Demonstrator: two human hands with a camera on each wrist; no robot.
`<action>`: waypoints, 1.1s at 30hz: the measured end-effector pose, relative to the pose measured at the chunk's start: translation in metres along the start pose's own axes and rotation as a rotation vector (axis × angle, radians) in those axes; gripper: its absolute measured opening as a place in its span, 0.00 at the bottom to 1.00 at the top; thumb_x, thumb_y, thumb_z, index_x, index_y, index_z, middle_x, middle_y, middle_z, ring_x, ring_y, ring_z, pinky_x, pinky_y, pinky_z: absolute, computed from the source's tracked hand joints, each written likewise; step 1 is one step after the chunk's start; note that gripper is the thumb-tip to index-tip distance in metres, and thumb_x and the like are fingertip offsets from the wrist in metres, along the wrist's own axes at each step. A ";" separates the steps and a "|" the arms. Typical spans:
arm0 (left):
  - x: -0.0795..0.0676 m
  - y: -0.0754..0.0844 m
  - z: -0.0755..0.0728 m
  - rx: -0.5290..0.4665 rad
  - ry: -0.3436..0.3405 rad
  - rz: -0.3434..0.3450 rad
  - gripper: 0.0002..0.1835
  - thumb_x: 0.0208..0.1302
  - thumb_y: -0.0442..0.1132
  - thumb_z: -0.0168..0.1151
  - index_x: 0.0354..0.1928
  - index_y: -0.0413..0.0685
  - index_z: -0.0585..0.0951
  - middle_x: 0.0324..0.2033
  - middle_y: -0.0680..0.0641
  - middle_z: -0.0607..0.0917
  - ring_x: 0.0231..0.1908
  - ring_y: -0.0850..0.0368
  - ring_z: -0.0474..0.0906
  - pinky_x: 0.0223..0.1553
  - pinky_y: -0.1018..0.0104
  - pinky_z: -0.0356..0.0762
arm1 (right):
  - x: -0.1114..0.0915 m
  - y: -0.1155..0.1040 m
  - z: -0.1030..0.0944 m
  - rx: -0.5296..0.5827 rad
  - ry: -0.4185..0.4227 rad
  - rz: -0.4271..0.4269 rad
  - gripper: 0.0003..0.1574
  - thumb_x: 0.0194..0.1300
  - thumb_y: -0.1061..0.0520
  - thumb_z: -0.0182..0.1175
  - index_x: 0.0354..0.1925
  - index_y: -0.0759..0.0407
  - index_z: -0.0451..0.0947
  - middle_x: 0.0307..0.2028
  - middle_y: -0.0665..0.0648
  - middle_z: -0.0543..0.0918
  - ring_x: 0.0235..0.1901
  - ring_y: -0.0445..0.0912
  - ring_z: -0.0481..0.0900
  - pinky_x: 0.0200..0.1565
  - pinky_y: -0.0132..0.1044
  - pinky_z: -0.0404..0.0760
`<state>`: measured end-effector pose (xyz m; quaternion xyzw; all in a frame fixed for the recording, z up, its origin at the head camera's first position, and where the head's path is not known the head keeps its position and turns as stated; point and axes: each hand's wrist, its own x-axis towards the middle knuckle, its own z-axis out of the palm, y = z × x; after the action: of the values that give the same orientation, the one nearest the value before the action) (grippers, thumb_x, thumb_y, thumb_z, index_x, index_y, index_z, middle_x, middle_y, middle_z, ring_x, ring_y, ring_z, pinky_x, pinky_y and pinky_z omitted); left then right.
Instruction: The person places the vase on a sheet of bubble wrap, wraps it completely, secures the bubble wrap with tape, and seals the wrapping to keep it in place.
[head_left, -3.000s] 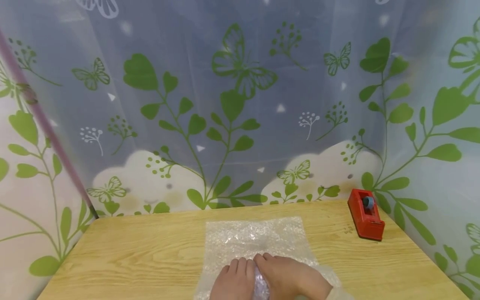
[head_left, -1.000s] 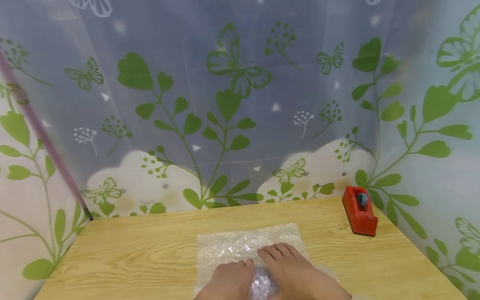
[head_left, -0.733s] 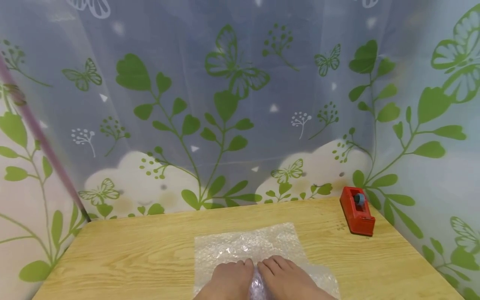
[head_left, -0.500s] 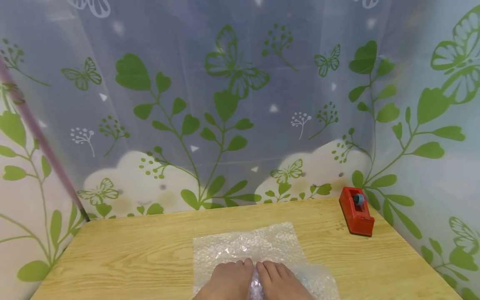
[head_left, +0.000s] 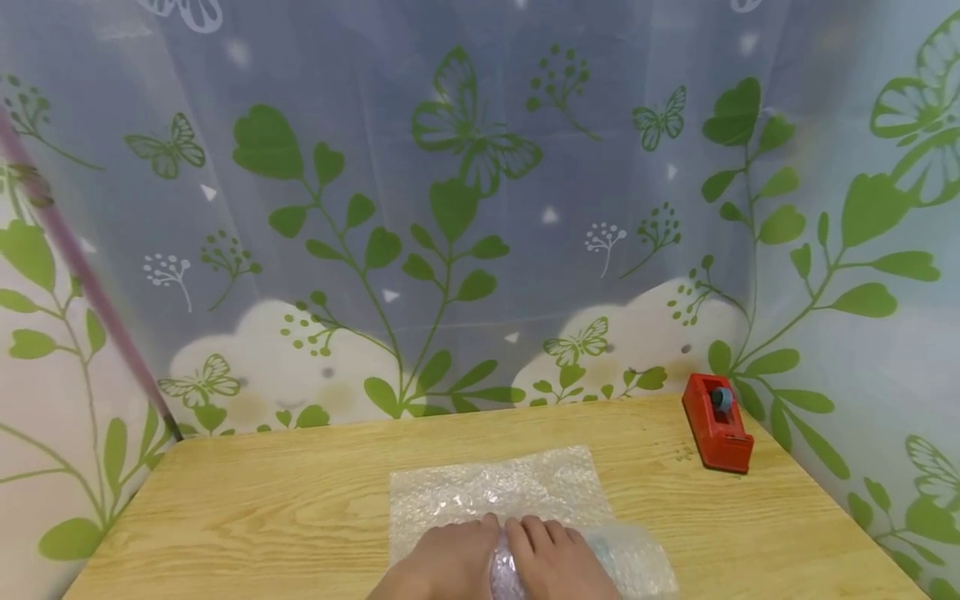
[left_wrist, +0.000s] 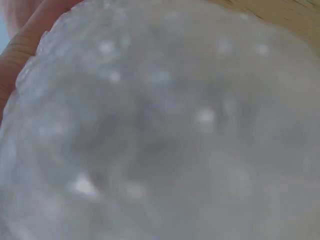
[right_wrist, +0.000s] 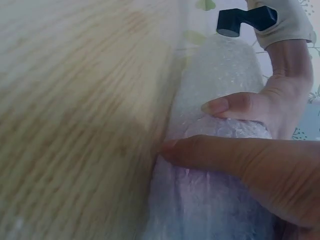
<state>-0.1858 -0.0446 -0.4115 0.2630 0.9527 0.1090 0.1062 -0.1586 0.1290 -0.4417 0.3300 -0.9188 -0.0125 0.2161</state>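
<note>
A sheet of bubble wrap (head_left: 502, 483) lies on the wooden table, its near part rolled around something purplish. This bubble-wrap roll (head_left: 505, 577) runs crosswise under both hands, and its loose end shows at the right. My left hand (head_left: 450, 557) holds the roll with the fingers over its top. Close beside it, my right hand (head_left: 558, 560) grips the same roll. In the right wrist view the right thumb (right_wrist: 215, 154) presses the roll's near side, with the left thumb (right_wrist: 235, 106) beyond it. Blurred bubble wrap (left_wrist: 160, 130) fills the left wrist view. Layers of wrap hide what is inside.
A red tape dispenser (head_left: 717, 423) with a roll of tape stands at the table's back right. The wooden tabletop (head_left: 285, 500) ends at a leaf-and-butterfly curtain (head_left: 465, 250) behind. A pink pole (head_left: 90, 267) slants down at the left.
The right hand was spread farther right and forward a second ago and has come back down beside the left hand on the roll. The wrap's loose right end shows more now.
</note>
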 end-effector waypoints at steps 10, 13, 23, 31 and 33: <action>0.002 -0.009 -0.002 -0.100 -0.059 0.016 0.39 0.33 0.68 0.73 0.42 0.51 0.73 0.29 0.57 0.75 0.30 0.62 0.73 0.31 0.62 0.74 | 0.011 0.008 -0.005 0.016 -0.011 -0.092 0.36 0.61 0.33 0.57 0.50 0.62 0.71 0.37 0.55 0.76 0.29 0.47 0.77 0.26 0.36 0.76; 0.003 -0.012 -0.005 -0.028 -0.036 0.050 0.39 0.32 0.69 0.72 0.42 0.49 0.75 0.30 0.55 0.72 0.33 0.60 0.69 0.34 0.63 0.72 | 0.016 0.012 -0.010 0.091 -0.160 -0.075 0.47 0.56 0.25 0.54 0.55 0.62 0.70 0.41 0.56 0.76 0.34 0.48 0.77 0.29 0.38 0.77; 0.005 -0.021 -0.008 -0.035 -0.064 0.119 0.34 0.39 0.65 0.72 0.41 0.50 0.74 0.30 0.56 0.70 0.33 0.61 0.67 0.35 0.65 0.71 | 0.028 0.016 -0.016 0.176 -0.342 -0.071 0.55 0.51 0.19 0.52 0.59 0.61 0.68 0.44 0.56 0.76 0.38 0.48 0.76 0.35 0.41 0.78; 0.005 -0.031 -0.004 -0.224 -0.035 0.134 0.45 0.38 0.62 0.75 0.56 0.46 0.68 0.35 0.55 0.75 0.36 0.60 0.72 0.34 0.65 0.74 | 0.037 0.018 -0.019 0.170 -0.424 -0.093 0.50 0.51 0.24 0.58 0.57 0.58 0.68 0.40 0.53 0.75 0.34 0.46 0.75 0.33 0.39 0.77; 0.003 -0.033 -0.002 -0.226 -0.016 0.142 0.46 0.39 0.63 0.74 0.57 0.46 0.67 0.35 0.55 0.75 0.35 0.61 0.73 0.34 0.65 0.75 | 0.039 0.019 -0.020 0.176 -0.450 -0.092 0.49 0.51 0.24 0.59 0.57 0.57 0.68 0.40 0.52 0.75 0.34 0.46 0.75 0.34 0.40 0.77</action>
<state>-0.2050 -0.0706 -0.4186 0.3168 0.9126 0.2206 0.1349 -0.1890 0.1219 -0.4056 0.3779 -0.9254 -0.0155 -0.0245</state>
